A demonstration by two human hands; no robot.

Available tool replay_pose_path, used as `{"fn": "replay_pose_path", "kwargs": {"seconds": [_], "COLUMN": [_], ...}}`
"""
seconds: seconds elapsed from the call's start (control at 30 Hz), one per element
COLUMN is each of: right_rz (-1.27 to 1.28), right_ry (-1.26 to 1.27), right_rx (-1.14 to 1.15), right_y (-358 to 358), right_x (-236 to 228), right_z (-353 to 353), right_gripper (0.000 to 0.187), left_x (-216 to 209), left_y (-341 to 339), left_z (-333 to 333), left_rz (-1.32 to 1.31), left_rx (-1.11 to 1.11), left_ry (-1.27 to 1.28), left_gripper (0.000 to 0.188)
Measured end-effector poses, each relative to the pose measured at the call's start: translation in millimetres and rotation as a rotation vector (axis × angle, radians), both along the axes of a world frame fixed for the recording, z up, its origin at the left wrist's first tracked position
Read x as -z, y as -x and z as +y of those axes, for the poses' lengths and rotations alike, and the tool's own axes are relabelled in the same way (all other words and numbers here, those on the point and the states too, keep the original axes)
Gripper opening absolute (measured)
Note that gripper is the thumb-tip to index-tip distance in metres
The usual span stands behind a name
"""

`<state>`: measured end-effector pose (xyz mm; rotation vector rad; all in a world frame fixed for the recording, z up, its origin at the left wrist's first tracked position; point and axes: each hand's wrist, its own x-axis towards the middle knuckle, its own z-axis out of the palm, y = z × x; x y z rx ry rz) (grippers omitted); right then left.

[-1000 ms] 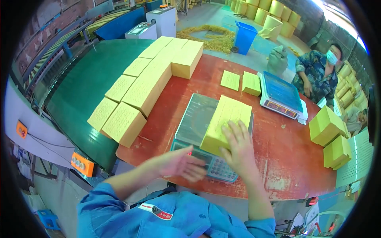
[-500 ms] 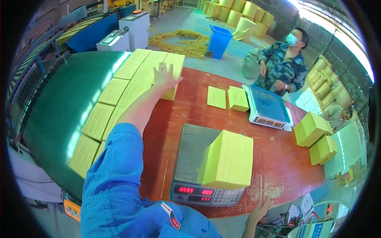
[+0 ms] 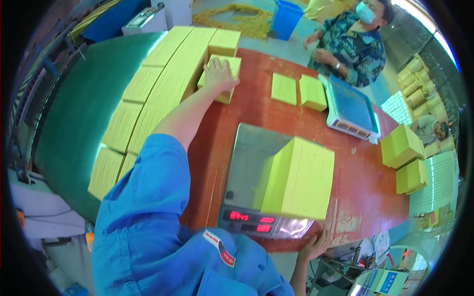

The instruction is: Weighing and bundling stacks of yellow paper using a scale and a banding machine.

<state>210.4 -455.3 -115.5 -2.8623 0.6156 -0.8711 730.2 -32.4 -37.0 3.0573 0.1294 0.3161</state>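
My left hand [image 3: 219,76] reaches out over a stack of yellow paper [image 3: 230,68], fingers spread across its top and thumb at the right side. This stack stands slightly out from the rows of similar yellow stacks [image 3: 143,84] on the left. My right hand [image 3: 314,246] is at the front edge of the table, just below the scale, fingers extended and holding nothing. On the metal plate of the digital scale [image 3: 247,163] with a red display sits a tall yellow paper stack [image 3: 306,182].
A red table [image 3: 266,118] spans the middle, with a green surface [image 3: 79,108] to its left. Two small yellow stacks [image 3: 284,89] lie by a second scale [image 3: 351,106]. More yellow stacks [image 3: 401,146] stand at right. A masked person [image 3: 353,42] is across the table.
My left hand has pulled the yellow paper stack rightward and toward me, opening a gap in the row. My right hand has come in to the table edge. The scale's display has changed.
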Motion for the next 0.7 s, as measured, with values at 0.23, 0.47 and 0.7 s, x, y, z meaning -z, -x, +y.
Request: {"fn": "replay_pose_path", "kwargs": {"seconds": [0.23, 0.47, 0.7], "right_rz": [0.038, -0.05, -0.105], "right_ry": [-0.049, -0.365, -0.946], "right_rx": [-0.034, -0.174, -0.681], "right_y": [2.1, 17.4, 37.9], "right_x": [-12.4, -23.9, -118.4], "right_z": [3.9, -8.0, 30.5], "right_gripper": [0.04, 0.043, 0.042], "left_x": [-4.8, -18.5, -32.6], "left_y": [142.9, 301.4, 455.1], "left_z": [6.6, 0.8, -4.3], "left_rz": [-0.06, 0.02, 0.009], "left_rx": [0.169, 0.09, 0.193], "left_ry": [0.013, -0.048, -0.046], "left_gripper": [0.087, 0.087, 0.085]}}
